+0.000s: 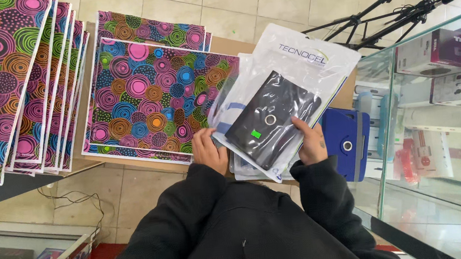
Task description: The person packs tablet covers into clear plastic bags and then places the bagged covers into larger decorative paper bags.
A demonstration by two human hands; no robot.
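Observation:
I hold a stack of clear plastic bags in both hands, close to my chest. The top bag [291, 63] contains a black tablet case [271, 119] with a round ring and a small green sticker. My left hand [209, 151] grips the stack's left edge. My right hand [310, 142] holds the right edge, thumb resting on the black case. More bagged cases [228, 104] lie underneath, mostly hidden. A blue tablet case [348, 141] sits just right of my right hand.
Colourful circle-patterned boxes [150, 97] lie on a brown table [226, 45] ahead, with several more standing at the left [9, 82]. A glass display case [439, 105] with boxed goods stands at the right. A black tripod [392, 12] leans behind it. Another glass counter [25, 258] sits lower left.

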